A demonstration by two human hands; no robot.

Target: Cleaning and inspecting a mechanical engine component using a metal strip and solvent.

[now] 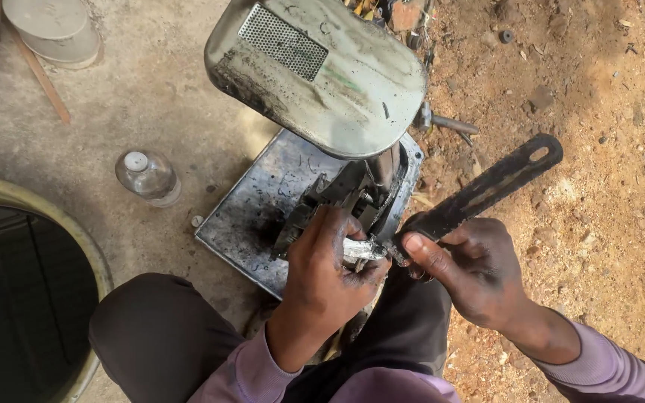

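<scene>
Head view: left hand [330, 272] clamps a small greasy metal part [360, 250], mostly hidden by its fingers; right hand [472, 265] grips a black wrench [487, 190] whose jaw end is obscured there. Beyond, a perforated metal cover [319, 71] hides the machine.

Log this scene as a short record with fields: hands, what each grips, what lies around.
left hand: wrapped around a greasy metal part at the base of the exhaust
right hand: shut on a flat black wrench, its head at that part
exhaust: dented silver muffler with a perforated patch, standing up toward the camera
under it: scratched metal plate
on concrete: clear bottle, wooden stick, pale round lids
left edge: large drum rim
right: bare dirt with stones
</scene>
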